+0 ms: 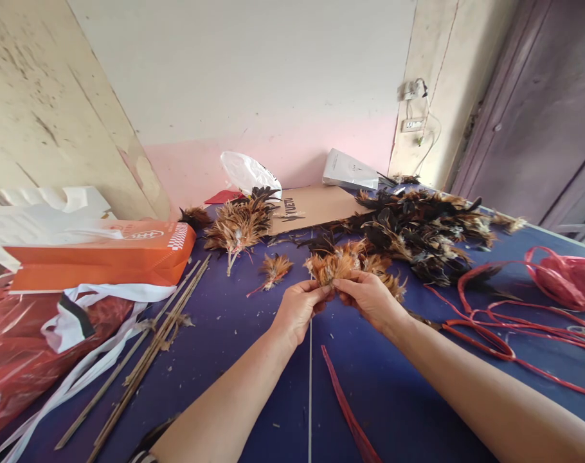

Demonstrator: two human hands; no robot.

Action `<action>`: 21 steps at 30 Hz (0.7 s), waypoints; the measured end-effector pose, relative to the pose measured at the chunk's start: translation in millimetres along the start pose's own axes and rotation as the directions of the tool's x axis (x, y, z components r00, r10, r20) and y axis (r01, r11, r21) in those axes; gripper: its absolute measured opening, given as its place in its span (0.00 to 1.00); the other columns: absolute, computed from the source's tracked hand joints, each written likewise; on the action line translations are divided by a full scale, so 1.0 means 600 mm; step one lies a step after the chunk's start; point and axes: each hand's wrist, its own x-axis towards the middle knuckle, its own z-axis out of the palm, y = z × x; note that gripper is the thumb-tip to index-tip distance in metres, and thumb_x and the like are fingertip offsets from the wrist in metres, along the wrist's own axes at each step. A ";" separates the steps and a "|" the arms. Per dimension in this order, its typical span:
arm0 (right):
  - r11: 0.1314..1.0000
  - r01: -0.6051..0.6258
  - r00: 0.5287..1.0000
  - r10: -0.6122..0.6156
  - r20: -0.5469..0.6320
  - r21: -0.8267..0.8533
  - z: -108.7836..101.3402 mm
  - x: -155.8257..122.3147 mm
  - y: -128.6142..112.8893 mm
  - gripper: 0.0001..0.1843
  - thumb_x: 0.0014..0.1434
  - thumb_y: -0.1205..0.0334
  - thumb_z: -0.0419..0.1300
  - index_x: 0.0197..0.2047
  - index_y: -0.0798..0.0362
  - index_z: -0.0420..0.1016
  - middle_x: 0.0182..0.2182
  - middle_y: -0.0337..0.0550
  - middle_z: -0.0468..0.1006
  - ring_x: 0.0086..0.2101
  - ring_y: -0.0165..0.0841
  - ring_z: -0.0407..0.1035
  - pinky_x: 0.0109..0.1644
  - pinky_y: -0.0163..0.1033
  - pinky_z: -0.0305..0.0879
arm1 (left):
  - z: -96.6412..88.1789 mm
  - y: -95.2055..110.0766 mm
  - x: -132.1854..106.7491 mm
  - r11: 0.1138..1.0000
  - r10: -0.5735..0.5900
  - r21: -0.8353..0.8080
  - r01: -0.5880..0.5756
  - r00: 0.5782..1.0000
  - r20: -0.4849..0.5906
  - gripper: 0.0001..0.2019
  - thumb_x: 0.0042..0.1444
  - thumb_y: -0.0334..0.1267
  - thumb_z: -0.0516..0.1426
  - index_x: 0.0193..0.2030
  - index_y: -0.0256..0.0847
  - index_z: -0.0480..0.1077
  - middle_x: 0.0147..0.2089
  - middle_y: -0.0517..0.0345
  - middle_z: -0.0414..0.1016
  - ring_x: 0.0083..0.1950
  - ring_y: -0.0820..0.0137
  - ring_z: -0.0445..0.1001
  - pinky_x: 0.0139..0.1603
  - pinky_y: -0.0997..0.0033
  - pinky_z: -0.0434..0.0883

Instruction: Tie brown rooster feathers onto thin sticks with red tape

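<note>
A tuft of orange-brown feathers (338,262) is pinched between my two hands over the middle of the blue table. My left hand (299,305) grips its lower left side, thumb and fingers pressed together. From the right, my right hand (367,297) pinches the base of the same tuft. The feather stems are hidden by my fingers. Just left of my hands lies a small feather bundle (275,270) with a pink-red tie. Toward me, a strip of red plastic twine (345,408) rests on the table.
A large pile of dark and brown feathers (413,231) spreads at the back right, with tangled red twine (495,321) nearby. Thin sticks (150,350) and an orange bag (99,257) lie left. Behind are a feather bunch on sticks (239,225) and flat cardboard (319,207).
</note>
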 end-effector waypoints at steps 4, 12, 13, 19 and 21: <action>0.976 0.069 0.997 -0.075 -0.024 -0.207 -0.006 0.004 0.000 0.07 0.44 0.61 0.59 0.23 0.57 0.71 0.16 0.35 0.67 0.19 0.24 0.58 0.23 0.31 0.54 | 0.001 0.001 -0.002 0.998 -0.063 0.029 0.062 0.997 0.054 0.13 0.35 0.39 0.65 0.30 0.34 0.74 0.29 0.51 0.76 0.31 0.72 0.72 0.29 0.77 0.63; 0.956 0.117 0.993 -0.110 0.043 -0.268 -0.007 -0.001 -0.010 0.07 0.43 0.62 0.60 0.27 0.55 0.75 0.24 0.39 0.75 0.25 0.28 0.65 0.32 0.34 0.61 | -0.005 0.003 -0.002 0.981 -0.029 0.194 0.014 0.997 0.072 0.13 0.36 0.42 0.64 0.28 0.34 0.75 0.24 0.54 0.74 0.27 0.74 0.69 0.29 0.75 0.62; 0.966 0.111 0.993 -0.099 0.061 -0.235 -0.008 -0.001 -0.012 0.07 0.42 0.62 0.60 0.27 0.55 0.75 0.24 0.38 0.75 0.25 0.28 0.65 0.33 0.33 0.61 | -0.005 0.004 -0.002 0.975 -0.013 0.221 -0.006 0.997 0.081 0.13 0.36 0.42 0.64 0.28 0.34 0.75 0.24 0.54 0.74 0.28 0.74 0.69 0.30 0.75 0.62; 0.976 0.014 0.988 -0.047 0.148 0.215 -0.032 0.015 -0.007 0.09 0.44 0.62 0.61 0.32 0.54 0.73 0.22 0.37 0.72 0.22 0.25 0.63 0.27 0.31 0.60 | 0.008 0.014 -0.021 0.981 0.010 0.185 -0.060 0.965 0.261 0.12 0.41 0.42 0.62 0.28 0.34 0.74 0.25 0.54 0.73 0.28 0.73 0.69 0.29 0.75 0.61; 0.965 -0.053 0.975 -0.006 0.224 0.258 -0.039 0.016 -0.003 0.10 0.44 0.63 0.60 0.32 0.55 0.73 0.22 0.39 0.72 0.20 0.25 0.63 0.26 0.31 0.60 | 0.015 0.017 -0.031 0.990 -0.040 0.137 -0.008 0.937 0.346 0.11 0.42 0.41 0.62 0.27 0.34 0.74 0.26 0.53 0.73 0.28 0.74 0.69 0.30 0.75 0.62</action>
